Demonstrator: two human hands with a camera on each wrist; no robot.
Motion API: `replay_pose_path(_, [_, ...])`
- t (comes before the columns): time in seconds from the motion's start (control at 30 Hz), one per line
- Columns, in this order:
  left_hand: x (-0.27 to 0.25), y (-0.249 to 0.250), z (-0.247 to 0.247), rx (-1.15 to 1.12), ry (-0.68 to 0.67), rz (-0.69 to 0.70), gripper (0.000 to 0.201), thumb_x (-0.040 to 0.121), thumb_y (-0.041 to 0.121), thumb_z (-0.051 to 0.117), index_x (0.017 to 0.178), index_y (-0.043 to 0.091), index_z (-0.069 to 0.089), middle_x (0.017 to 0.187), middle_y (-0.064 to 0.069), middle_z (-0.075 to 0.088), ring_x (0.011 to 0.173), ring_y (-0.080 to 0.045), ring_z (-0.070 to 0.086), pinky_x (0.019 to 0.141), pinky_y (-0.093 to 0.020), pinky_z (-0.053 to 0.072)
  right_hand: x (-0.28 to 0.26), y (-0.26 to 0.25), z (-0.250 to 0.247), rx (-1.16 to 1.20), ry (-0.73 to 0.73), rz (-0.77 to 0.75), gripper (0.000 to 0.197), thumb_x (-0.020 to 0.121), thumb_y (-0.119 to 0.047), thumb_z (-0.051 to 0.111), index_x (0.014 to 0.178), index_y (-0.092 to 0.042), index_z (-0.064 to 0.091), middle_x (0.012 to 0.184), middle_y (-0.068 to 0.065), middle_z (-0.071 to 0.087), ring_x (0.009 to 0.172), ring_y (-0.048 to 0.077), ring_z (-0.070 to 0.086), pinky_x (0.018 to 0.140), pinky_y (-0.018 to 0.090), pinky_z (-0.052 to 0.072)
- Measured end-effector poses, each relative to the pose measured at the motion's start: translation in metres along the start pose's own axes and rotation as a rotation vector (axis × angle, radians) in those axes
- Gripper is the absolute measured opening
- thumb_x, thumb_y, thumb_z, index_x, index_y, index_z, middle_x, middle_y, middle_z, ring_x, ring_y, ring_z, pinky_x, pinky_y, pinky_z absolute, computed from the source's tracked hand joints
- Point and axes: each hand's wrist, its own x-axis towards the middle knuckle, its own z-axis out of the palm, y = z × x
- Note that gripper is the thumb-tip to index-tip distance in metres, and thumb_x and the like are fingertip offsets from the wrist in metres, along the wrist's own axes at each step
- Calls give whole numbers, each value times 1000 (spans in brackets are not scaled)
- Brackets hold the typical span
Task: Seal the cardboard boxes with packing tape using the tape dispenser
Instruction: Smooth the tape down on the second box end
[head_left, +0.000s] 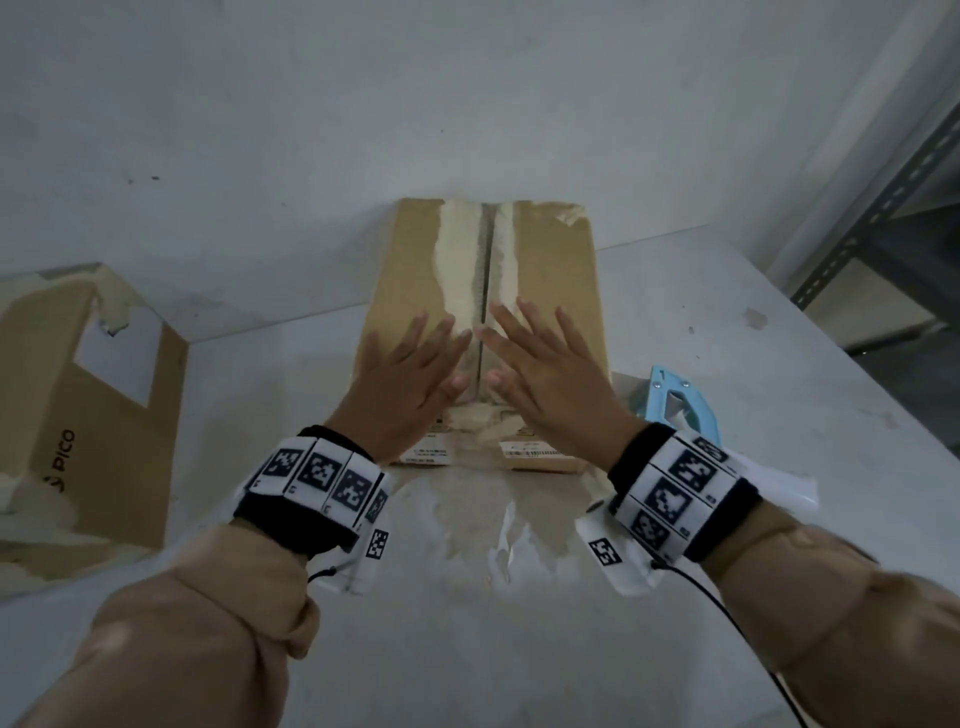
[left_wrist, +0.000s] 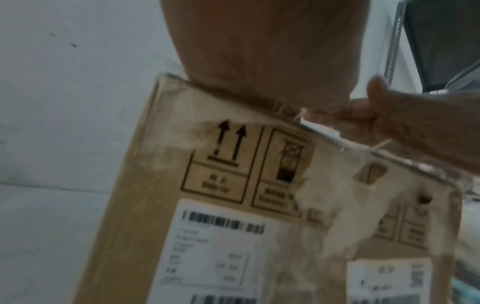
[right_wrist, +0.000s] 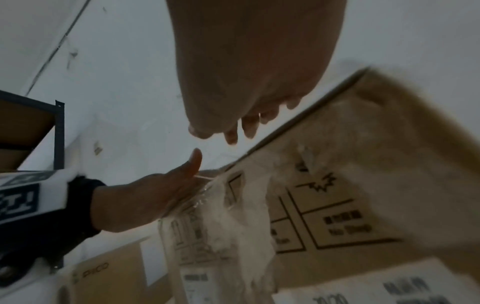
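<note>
A brown cardboard box (head_left: 415, 260) stands in the middle of the white table, its two top flaps meeting at a centre seam lined with torn tape marks. My left hand (head_left: 415, 364) lies flat on the left flap with its fingers spread. My right hand (head_left: 540, 358) lies flat on the right flap just across the seam. The thumbs nearly meet over the seam. A light blue tape dispenser (head_left: 680, 402) lies on the table right of the box, partly hidden by my right wrist. In the left wrist view the box front (left_wrist: 221, 205) shows arrows and barcode labels.
A second cardboard box (head_left: 88, 415) marked PICO sits at the left edge of the table (head_left: 519, 649). Old tape residue (head_left: 483, 519) marks the table in front of the middle box. A metal shelf (head_left: 883, 208) stands at the right. White paper (head_left: 779, 483) lies under my right wrist.
</note>
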Motion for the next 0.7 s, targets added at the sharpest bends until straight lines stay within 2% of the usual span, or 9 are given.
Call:
replay_pose_path(0.07, [2,-2,4,50,4,36,106,63,69,-34,148,27,14,157,2,13,146,-16,4,113,-52,7,6,2,6,-21,-121,9,73,90,-53,-1,141,-14,33,149,9,31,139,28,21,111,46,7])
replay_pose_path(0.1, [1,-1,4,71,4,51,103,70,66,-30,146,22,24,155,-2,23,144,-22,17,111,-53,15,6,3,8,-41,-155,3,74,90,-53,-2,141,-13,34,148,10,34,138,28,26,111,48,14])
replay_pose_path(0.17, [-2,-1,6,103,10,74,87,89,56,-13,133,13,49,140,-9,49,129,-30,46,99,-57,36,0,1,11,-113,-190,-25,73,95,-51,-1,135,-8,43,139,14,46,128,31,43,102,52,33])
replay_pose_path(0.23, [-4,-5,14,126,82,118,74,97,49,2,122,9,59,127,-11,61,116,-30,59,87,-56,46,-4,1,14,-154,-205,-42,73,96,-51,2,131,-7,48,134,16,52,122,32,50,96,54,40])
replay_pose_path(0.33, [-6,-12,18,153,113,192,73,95,54,5,124,8,55,129,-10,59,118,-26,58,91,-51,47,-7,1,15,-236,-219,-76,73,96,-54,6,128,-7,52,131,17,54,119,31,53,93,52,45])
replay_pose_path(0.43, [-6,-20,22,217,128,192,70,94,54,4,126,9,48,128,-8,60,117,-23,59,95,-42,45,-4,6,14,-258,-224,-97,72,96,-53,7,126,-8,54,128,17,56,116,30,55,92,48,47])
replay_pose_path(0.53, [-4,-27,24,252,129,181,63,94,54,9,125,12,44,126,-6,62,113,-22,61,94,-38,37,-2,15,11,-265,-272,-114,71,96,-54,8,127,-10,53,130,14,56,117,28,55,96,43,41])
replay_pose_path(0.63, [-7,-33,26,269,174,160,61,94,55,14,125,14,46,125,-5,63,112,-21,62,91,-36,48,-10,26,9,-271,-256,-118,65,95,-54,10,129,-14,48,133,10,53,119,27,53,98,43,38])
replay_pose_path(0.7, [-11,-36,25,281,199,145,59,94,54,14,126,15,45,125,-5,62,112,-21,62,92,-35,47,-18,33,6,-267,-225,-118,61,95,-54,10,132,-16,41,136,10,51,122,28,50,100,41,32])
